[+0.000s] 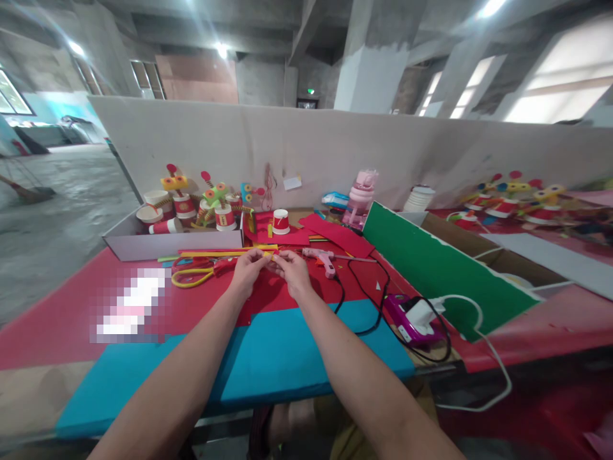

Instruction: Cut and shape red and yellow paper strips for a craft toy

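Note:
At the middle of the red tabletop, my left hand [249,267] and my right hand [291,268] meet fingertip to fingertip. Both pinch a small yellow piece [269,253], which looks like paper and is mostly covered by the fingers. Left of my left hand lie yellow-handled scissors [191,276]. A pink glue gun [325,260] rests just right of my right hand. Behind the hands stands a red and white paper cup [281,222], upside down, with red paper sheets [338,234] around it. Yellow and red strips [215,253] lie behind the scissors.
A white box [175,246] at the back left holds cup figures. A green board [440,268] stands at the right, near a purple power strip [414,322] with trailing cords. A pink bottle [361,198] is by the partition [230,140]. Blue sheeting [268,351] covers the front edge.

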Motion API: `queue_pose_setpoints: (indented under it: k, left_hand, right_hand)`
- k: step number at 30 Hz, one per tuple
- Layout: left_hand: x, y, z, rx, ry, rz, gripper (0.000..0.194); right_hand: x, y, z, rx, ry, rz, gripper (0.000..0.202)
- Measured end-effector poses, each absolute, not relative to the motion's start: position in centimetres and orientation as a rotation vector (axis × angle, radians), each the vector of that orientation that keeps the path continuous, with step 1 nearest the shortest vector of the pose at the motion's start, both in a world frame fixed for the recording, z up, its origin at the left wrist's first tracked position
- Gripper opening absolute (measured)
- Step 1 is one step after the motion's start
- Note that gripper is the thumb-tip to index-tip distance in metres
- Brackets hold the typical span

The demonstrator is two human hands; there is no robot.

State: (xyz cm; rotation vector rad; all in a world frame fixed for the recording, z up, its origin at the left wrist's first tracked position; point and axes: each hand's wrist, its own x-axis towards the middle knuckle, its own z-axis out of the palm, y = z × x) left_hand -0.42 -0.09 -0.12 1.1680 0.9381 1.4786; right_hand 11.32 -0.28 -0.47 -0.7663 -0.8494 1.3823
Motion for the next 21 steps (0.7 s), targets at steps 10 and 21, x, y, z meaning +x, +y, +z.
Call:
queue_pose_setpoints:
  k: [10,21]
  left_hand:
    - [-0.39,0.22,-0.43,1.099,0.938,1.472,0.031]
    - [-0.32,-0.25,-0.24,1.120,0.856,1.299,0.029]
  right_hand:
    - [11.40,-0.14,-0.43,-0.820,-0.880,1.375,0.032]
    - [11.44,-0.04,-0.49,-0.836,-0.968,1.201,0.024]
